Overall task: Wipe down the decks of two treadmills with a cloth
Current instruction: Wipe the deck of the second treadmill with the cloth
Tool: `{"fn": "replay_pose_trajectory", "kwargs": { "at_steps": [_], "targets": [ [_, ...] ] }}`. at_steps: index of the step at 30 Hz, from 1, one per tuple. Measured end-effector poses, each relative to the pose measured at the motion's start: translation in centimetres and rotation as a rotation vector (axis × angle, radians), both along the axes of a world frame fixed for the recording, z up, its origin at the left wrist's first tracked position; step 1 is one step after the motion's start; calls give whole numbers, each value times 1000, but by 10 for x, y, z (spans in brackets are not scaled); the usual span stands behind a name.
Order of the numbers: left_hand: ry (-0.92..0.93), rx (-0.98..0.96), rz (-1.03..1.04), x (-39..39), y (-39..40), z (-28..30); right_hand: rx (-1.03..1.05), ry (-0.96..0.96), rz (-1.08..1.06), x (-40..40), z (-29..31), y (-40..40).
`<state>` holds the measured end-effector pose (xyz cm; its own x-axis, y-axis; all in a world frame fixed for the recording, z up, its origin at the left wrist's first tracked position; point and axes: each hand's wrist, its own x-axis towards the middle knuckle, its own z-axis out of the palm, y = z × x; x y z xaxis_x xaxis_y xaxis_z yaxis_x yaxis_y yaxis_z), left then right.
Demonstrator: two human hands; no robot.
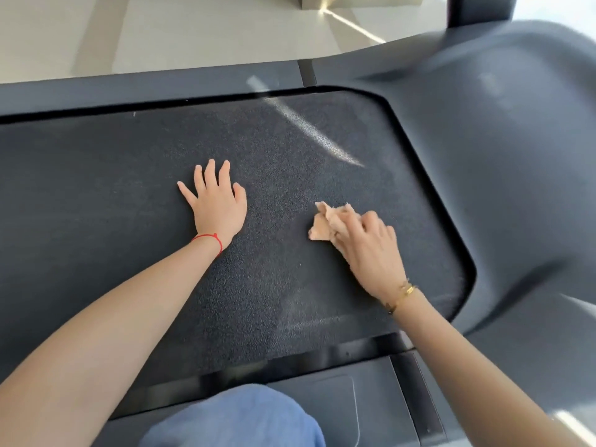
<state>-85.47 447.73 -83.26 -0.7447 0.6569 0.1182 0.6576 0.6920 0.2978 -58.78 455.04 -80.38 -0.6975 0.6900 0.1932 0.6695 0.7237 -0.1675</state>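
A dark textured treadmill deck (129,195) fills the middle of the view. My left hand (216,201) lies flat on it with fingers spread, a red string at the wrist. To its right my right hand (367,246) grips a crumpled peach cloth (325,221) and holds it against the deck. The cloth sticks out past my fingers to the upper left. A gold bracelet circles the right wrist.
The grey motor cover (503,140) curves round the deck's right end. Grey side rails (129,88) run along the far edge, and the near rail (322,398) lies by my blue-clad knee (235,417). Pale tiled floor (161,30) lies beyond. A dark upright post (480,8) rises at top right.
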Motion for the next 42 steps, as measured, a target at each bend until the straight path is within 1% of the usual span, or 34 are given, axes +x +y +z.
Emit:
{"fn": "replay_pose_trajectory", "kwargs": {
  "at_steps": [2, 6, 8, 9, 10, 12, 15, 17, 18, 19, 21, 24, 26, 28, 30, 32, 34, 38, 42],
  "targets": [
    [-1, 1, -7, 1, -1, 0, -28, -27, 0, 0, -2, -27],
    [-6, 15, -3, 3, -1, 1, -50, -11, 280, 4, -10, -113],
    [-6, 19, -9, 3, -2, 1, -79, 17, 353, 11, -11, -128],
    [-5, 21, -13, 2, -3, 2, -75, 22, 350, 15, -10, -126],
    [-5, 22, -19, 2, -3, 2, -57, 15, 323, 20, -9, -120],
    [-12, 23, -34, 1, -5, 2, -3, 8, 199, 32, -5, -102],
    [-11, 25, -58, 2, -9, 1, 69, 11, -113, 60, 0, -62],
    [-9, 19, -72, 4, -11, 2, 29, -9, -386, 75, 3, -40],
    [-5, 16, -82, 6, -12, 2, -4, -7, -493, 77, 2, -36],
    [-2, 15, -104, 8, -14, 2, -24, 8, -548, 75, 0, -38],
    [-5, 21, -175, 11, -16, 1, -41, 35, -508, 63, -2, -53],
    [-8, 27, -268, 25, -14, 1, -44, 9, -296, 54, -4, -74],
    [-1, 18, -317, 41, -8, 3, 1, -3, -206, 61, -3, -69],
    [3, 4, -365, 58, 0, 5, 62, 7, -252, 73, -3, -48],
    [0, 0, -396, 74, 9, 6, 74, -3, -427, 82, -4, -19],
    [-4, -4, -410, 87, 19, 6, 38, -6, -621, 84, -5, 6],
    [-4, -10, -410, 96, 30, 7, 51, 2, -710, 78, -9, 16],
    [-4, -34, -392, 104, 53, 7, 94, 93, -695, 68, -16, 26],
    [-9, -44, -343, 108, 73, 6, 122, 121, -546, 46, -15, 62]
  ]
}}
